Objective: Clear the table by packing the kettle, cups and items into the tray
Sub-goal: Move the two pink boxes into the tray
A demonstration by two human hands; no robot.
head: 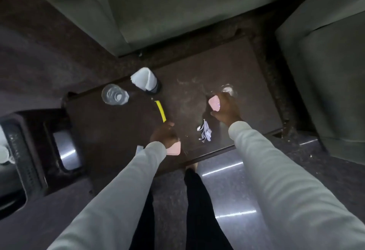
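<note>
On the dark brown table [246, 68], my left hand [164, 134] is closed around a yellow stick-like item [160, 110] and a flat pink item [173, 148]. Farther right, my right hand [227, 109] grips a small pink packet [214, 102] just above the tabletop. Between the hands lies a crumpled white wrapper [205, 133]. A clear glass cup [114, 94] stands near the table's far left edge. Beside it is a dark holder stuffed with white napkins [145, 79]. A dark tray [19, 160] sits at the far left, partly cut off. No kettle is visible.
Grey-green sofas [177, 8] border the table at the back and the right [325, 72]. A dark side unit with a shiny metal inset [68, 149] stands left of the table. Glossy floor and my dark trouser legs [197, 200] lie below the near edge.
</note>
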